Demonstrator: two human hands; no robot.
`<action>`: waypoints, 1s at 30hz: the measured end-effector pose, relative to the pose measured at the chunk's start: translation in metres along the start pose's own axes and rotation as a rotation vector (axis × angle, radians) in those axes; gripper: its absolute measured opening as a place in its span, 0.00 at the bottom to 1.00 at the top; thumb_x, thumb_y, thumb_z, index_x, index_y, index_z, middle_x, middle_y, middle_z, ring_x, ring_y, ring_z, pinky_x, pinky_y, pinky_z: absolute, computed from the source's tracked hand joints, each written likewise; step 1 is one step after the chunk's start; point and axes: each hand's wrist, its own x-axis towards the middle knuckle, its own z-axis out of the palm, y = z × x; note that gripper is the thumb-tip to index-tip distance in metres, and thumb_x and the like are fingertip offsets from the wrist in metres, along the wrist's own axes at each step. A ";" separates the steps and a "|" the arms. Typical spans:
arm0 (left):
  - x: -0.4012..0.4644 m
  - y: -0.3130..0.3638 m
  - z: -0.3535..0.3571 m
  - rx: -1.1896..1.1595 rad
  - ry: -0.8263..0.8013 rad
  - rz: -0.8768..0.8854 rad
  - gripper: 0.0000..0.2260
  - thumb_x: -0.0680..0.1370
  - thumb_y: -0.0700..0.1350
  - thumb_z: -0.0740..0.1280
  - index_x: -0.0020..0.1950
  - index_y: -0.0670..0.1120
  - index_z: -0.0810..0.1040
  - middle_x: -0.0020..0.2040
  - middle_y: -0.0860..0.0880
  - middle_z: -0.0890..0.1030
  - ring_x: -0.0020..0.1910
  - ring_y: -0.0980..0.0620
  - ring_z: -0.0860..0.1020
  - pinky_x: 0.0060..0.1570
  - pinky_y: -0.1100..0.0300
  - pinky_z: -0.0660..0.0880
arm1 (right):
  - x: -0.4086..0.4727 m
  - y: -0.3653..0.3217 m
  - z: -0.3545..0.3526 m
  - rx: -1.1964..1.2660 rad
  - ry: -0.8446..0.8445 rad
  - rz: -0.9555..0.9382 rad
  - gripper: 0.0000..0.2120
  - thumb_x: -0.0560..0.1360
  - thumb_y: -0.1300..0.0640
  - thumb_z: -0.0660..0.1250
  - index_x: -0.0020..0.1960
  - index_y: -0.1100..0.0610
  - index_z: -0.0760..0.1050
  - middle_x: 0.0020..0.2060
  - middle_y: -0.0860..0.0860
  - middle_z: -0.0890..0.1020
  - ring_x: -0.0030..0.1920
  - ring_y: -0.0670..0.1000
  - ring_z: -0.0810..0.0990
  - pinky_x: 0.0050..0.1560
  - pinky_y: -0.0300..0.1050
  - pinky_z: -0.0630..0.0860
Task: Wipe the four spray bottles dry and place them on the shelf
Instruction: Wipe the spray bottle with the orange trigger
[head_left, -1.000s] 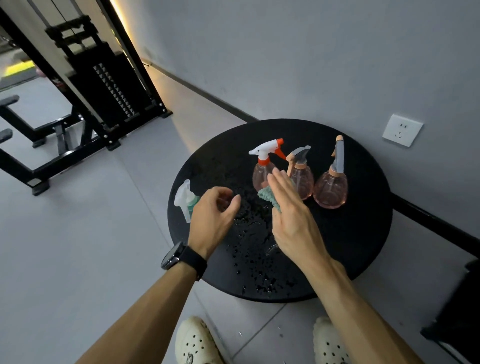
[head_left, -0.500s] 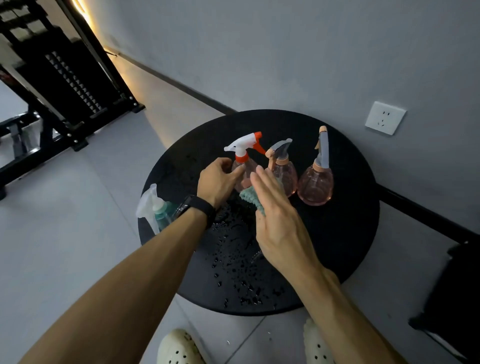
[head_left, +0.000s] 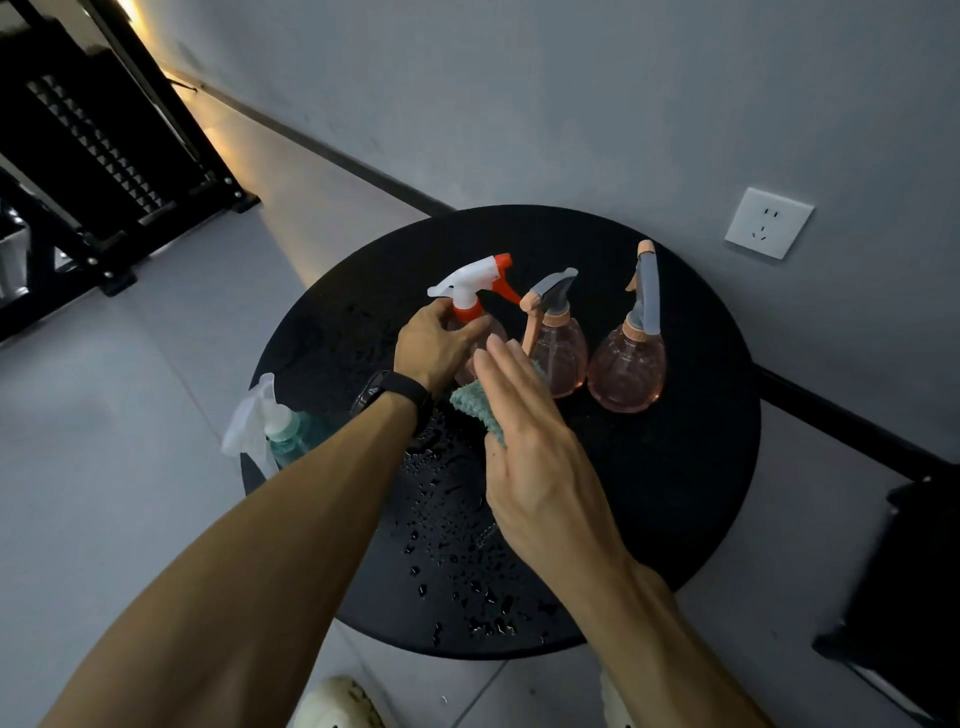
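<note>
Bottle (head_left: 470, 312) with the red-and-white trigger stands upright in my left hand (head_left: 434, 345), closed around its neck, while my right hand (head_left: 524, 441), fingers nearly flat, presses the green cloth (head_left: 475, 410) just beside its belly.

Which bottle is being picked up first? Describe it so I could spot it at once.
Find the round black table against the grey wall. Three pink see-through bottles stand in a row at its back. The left hand grips the leftmost pink spray bottle, the only one with a white and orange-red trigger head.
</note>
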 end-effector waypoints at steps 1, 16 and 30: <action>0.001 -0.001 0.000 0.008 0.009 0.013 0.11 0.78 0.52 0.70 0.57 0.48 0.79 0.49 0.53 0.78 0.47 0.55 0.75 0.37 0.72 0.64 | 0.000 -0.001 0.000 0.002 -0.001 -0.003 0.30 0.77 0.69 0.58 0.77 0.60 0.55 0.77 0.50 0.56 0.78 0.45 0.49 0.77 0.45 0.54; -0.060 0.009 -0.050 -0.470 0.003 -0.104 0.11 0.75 0.52 0.73 0.53 0.49 0.78 0.52 0.48 0.83 0.51 0.49 0.83 0.47 0.58 0.77 | -0.001 0.000 -0.026 -0.007 0.027 0.055 0.30 0.78 0.70 0.57 0.77 0.58 0.55 0.76 0.44 0.54 0.77 0.42 0.50 0.72 0.28 0.47; -0.146 0.011 -0.070 -0.783 -0.068 -0.207 0.14 0.74 0.52 0.74 0.53 0.46 0.75 0.46 0.46 0.82 0.46 0.46 0.81 0.52 0.47 0.78 | -0.021 -0.018 -0.028 0.046 -0.030 -0.071 0.30 0.78 0.70 0.57 0.77 0.56 0.56 0.76 0.44 0.56 0.76 0.40 0.51 0.73 0.30 0.49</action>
